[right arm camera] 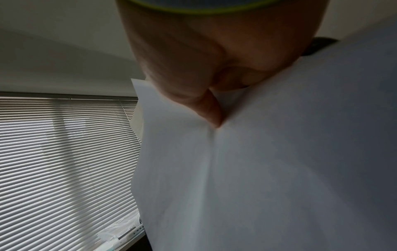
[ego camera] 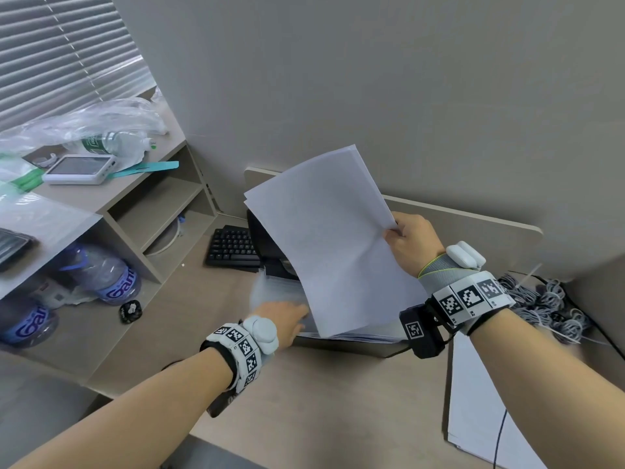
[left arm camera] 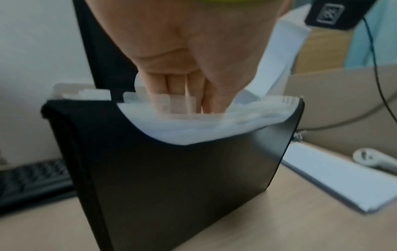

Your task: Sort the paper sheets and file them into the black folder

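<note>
A black expanding folder (left arm camera: 182,186) stands upright on the desk, its top open and its translucent dividers (left arm camera: 204,122) fanned out. My left hand (left arm camera: 182,98) reaches down with straight fingers between the dividers. In the head view, that left hand (ego camera: 287,321) is at the folder's near left side. The folder (ego camera: 270,255) is mostly hidden behind the white paper sheets (ego camera: 331,231). My right hand (ego camera: 404,240) pinches these sheets at their right edge and holds them tilted above the folder. In the right wrist view, the thumb presses into the paper sheets (right arm camera: 268,169).
A black keyboard (ego camera: 233,247) lies behind the folder on the left. A flat stack of white paper (ego camera: 480,418) lies on the desk at the right. Bundled grey cables (ego camera: 548,306) fill the right corner. A shelf unit (ego camera: 162,211) with water bottles stands at the left.
</note>
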Motion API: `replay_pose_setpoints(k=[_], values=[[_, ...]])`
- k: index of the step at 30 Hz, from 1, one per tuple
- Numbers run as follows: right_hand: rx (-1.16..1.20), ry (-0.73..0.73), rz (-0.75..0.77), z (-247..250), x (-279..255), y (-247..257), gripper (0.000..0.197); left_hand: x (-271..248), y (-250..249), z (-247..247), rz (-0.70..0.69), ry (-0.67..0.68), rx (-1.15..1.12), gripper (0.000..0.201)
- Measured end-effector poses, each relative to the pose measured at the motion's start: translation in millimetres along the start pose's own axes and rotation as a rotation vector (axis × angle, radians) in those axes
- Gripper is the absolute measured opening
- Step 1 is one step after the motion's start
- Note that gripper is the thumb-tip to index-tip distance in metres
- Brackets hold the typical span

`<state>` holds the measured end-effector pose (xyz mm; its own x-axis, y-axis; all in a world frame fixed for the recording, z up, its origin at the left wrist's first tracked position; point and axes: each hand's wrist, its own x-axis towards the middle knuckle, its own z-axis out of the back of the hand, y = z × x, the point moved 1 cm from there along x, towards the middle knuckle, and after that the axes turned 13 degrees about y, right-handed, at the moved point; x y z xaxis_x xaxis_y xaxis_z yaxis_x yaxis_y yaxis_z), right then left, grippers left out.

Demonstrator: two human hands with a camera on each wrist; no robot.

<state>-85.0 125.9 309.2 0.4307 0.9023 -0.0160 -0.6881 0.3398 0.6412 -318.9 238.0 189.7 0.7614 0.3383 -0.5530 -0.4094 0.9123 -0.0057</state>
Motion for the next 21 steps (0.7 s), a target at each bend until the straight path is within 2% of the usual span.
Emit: replay_pose_setpoints(k=[3, 6, 9, 13, 17, 21], values=[[0.004, -0.004, -0.008, 0, -1, 0, 0.032, 3, 2, -9, -0.032, 0.074, -0.142, 0.039], [0.001, -0.013, -0.018, 2, -1, -2, 0.033, 5, 0, -14, -0.109, 0.162, -0.174, 0.04], [-0.009, -0.022, -0.019, 1, -3, -3, 0.032, 6, -1, -17, -0.118, 0.16, -0.194, 0.033], [-0.007, -0.029, -0.013, -1, -7, -2, 0.034, 7, -3, -17, -0.114, 0.136, -0.112, 0.029], [0.006, -0.026, -0.013, 0, -11, -1, 0.036, 9, -2, -20, -0.082, 0.195, -0.174, 0.047], [0.011, -0.031, -0.02, 2, -12, 1, 0.037, 8, -3, -20, -0.053, 0.194, -0.15, 0.067]])
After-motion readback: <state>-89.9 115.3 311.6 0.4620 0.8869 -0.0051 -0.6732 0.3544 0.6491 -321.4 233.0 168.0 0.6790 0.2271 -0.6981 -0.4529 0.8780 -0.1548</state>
